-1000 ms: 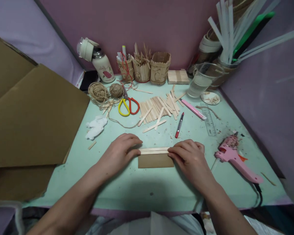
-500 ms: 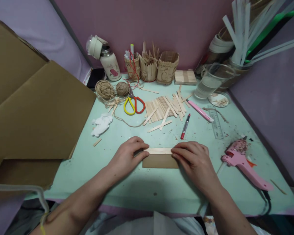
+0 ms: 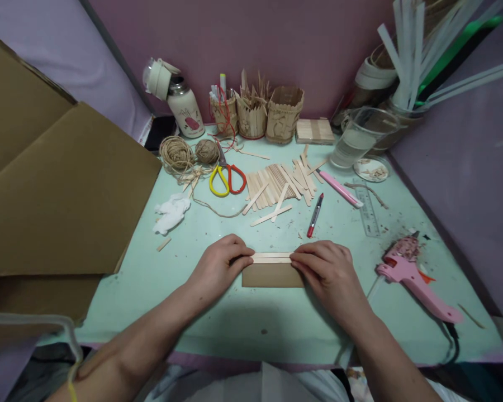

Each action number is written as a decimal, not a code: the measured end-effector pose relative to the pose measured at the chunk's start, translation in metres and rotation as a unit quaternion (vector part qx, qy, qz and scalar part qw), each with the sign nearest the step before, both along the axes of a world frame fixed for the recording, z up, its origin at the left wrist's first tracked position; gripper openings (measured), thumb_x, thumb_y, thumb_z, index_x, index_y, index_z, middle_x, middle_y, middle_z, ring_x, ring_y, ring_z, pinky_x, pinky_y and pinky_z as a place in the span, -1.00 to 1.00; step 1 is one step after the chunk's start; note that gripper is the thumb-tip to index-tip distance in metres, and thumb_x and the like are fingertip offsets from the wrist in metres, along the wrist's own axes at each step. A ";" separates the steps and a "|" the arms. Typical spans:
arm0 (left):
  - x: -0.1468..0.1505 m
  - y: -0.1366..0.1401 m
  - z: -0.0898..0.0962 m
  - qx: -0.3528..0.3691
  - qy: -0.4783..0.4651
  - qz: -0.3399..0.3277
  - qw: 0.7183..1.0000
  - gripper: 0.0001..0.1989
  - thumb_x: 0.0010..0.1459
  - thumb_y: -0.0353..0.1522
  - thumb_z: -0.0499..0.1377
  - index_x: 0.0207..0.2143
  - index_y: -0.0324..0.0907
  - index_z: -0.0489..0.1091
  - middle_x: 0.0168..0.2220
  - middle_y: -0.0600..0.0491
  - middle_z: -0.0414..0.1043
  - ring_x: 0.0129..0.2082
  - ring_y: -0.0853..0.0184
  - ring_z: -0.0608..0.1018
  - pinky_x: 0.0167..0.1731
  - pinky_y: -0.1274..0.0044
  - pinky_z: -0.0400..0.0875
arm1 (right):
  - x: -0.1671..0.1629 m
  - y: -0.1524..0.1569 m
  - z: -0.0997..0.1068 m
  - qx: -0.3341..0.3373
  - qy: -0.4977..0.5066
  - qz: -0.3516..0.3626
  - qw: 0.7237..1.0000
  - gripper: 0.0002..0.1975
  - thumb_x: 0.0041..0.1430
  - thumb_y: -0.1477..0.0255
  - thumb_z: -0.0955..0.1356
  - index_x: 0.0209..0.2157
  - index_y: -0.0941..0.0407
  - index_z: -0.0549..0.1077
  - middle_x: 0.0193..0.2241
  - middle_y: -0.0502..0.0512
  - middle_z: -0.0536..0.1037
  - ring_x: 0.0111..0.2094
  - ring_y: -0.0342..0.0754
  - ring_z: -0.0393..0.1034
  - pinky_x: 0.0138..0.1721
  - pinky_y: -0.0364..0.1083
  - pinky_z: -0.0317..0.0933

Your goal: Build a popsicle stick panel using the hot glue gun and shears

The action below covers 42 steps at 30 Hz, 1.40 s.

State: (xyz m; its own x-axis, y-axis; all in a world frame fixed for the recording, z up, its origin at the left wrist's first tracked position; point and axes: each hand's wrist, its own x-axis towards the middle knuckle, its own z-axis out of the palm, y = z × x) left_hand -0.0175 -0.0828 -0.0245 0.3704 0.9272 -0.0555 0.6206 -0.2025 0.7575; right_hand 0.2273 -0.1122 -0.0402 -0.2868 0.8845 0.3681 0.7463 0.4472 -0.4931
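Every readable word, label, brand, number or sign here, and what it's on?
None legible.
Cream bottle with pink print: fine marks, too small to read.
Clear plastic ruler: markings too blurred.
Slim red-and-grey pen: barrel marks too small.

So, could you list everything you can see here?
Cardboard piece: one, brown, front centre
Paired sticks: two, pale, along cardboard piece's far edge
Loose sticks: many, pale, centre
Scissors: one, yellow and red handles, centre left
Twine balls: two, tan, left of scissors
Wad: one, white, left
Cardboard box: one, brown, far left
Bottle: one, cream, back left
Holders: three, tan, back
Stick bundle: one, pale, beside holders
Plastic cup: one, clear, back right
Long strips: several, white, back right
Dish: one, white, beside plastic cup
Cutter: one, pink, right of loose sticks
Marker: one, red and grey, centre right
Ruler: one, clear, right
Glue gun: one, pink, far right
Table: one, pale green, underneath
Left hand: one, bare, at paired sticks' left end
Right hand: one, bare, at their right end
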 end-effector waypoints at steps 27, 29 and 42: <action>0.025 -0.062 -0.013 0.229 0.209 -0.115 0.944 -0.60 0.24 -0.29 0.15 0.08 -0.30 0.31 0.14 -0.18 0.37 0.14 0.06 0.38 -0.01 0.24 0.36 | -0.023 -0.032 -0.004 0.046 -0.085 0.041 0.994 -0.70 0.27 0.42 0.33 -0.02 0.29 0.44 -0.08 0.31 0.56 -0.05 0.15 0.36 -0.07 0.11 0.27; 0.025 -0.062 -0.013 0.229 0.207 -0.121 0.943 -0.62 0.25 -0.30 0.14 0.08 -0.30 0.32 0.13 -0.17 0.39 0.13 0.08 0.40 -0.02 0.26 0.35 | -0.023 -0.032 -0.006 0.049 -0.089 0.045 0.994 -0.69 0.27 0.42 0.34 -0.01 0.30 0.44 -0.07 0.31 0.55 -0.05 0.16 0.36 -0.07 0.11 0.27; 0.026 -0.067 -0.015 0.275 0.245 -0.109 0.923 -0.65 0.33 -0.33 0.00 0.09 -0.26 0.33 0.16 -0.13 0.38 0.15 0.17 0.38 0.01 0.35 0.23 | -0.024 -0.030 0.001 0.026 -0.102 0.033 0.994 -0.74 0.37 0.41 0.23 -0.03 0.18 0.45 -0.09 0.19 0.60 -0.05 0.07 0.40 0.00 0.07 0.11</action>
